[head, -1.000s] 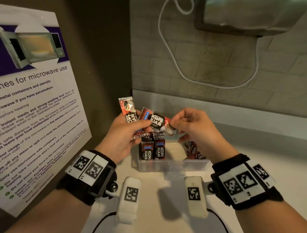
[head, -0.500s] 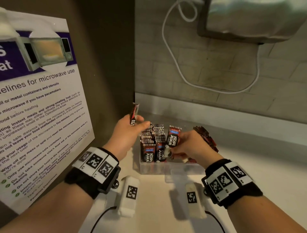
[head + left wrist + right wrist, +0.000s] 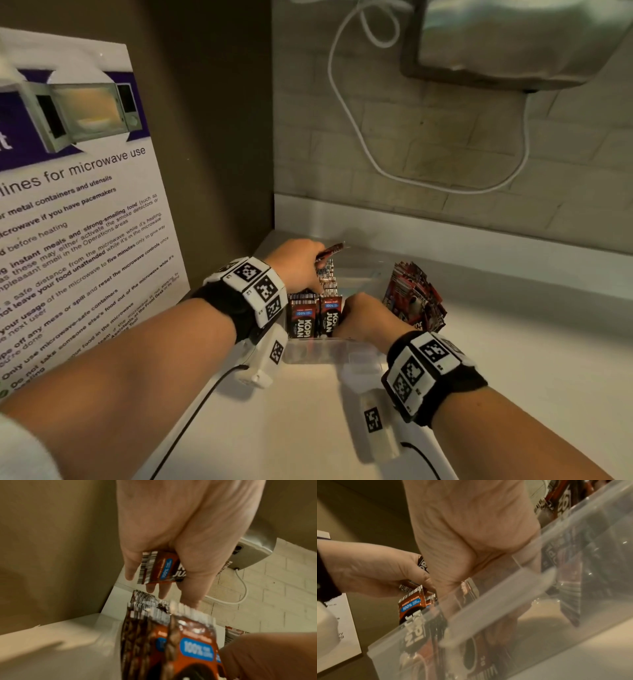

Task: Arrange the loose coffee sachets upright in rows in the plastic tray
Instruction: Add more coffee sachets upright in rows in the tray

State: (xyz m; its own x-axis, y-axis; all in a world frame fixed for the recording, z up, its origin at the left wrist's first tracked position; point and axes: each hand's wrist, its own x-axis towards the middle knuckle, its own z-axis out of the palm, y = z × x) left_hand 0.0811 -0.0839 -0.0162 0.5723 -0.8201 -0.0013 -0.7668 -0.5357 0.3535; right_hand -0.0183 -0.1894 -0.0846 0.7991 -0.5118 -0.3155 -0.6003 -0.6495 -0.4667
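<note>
A clear plastic tray (image 3: 337, 346) sits on the white counter. Two rows of upright brown coffee sachets (image 3: 313, 318) fill its left side. My left hand (image 3: 318, 262) hovers over the back of those rows and pinches a loose sachet (image 3: 329, 249) between thumb and fingers (image 3: 197, 588); the left wrist view shows that sachet (image 3: 159, 568) clearly. My right hand (image 3: 356, 313) reaches down into the tray just right of the rows. Seen blurred through the tray wall (image 3: 513, 601), its fingers (image 3: 502, 626) hold a sachet (image 3: 471, 649) low inside.
A pile of loose sachets (image 3: 414, 298) leans at the tray's right end. A microwave notice board (image 3: 78, 212) stands on the left. A brick wall with a white cable (image 3: 346, 113) runs close behind. Bare counter (image 3: 534, 342) lies to the right.
Both hands have dropped from above the tray. My right hand carried its sachet down into the tray beside the rows. My left hand moved back over the rows, still holding a sachet.
</note>
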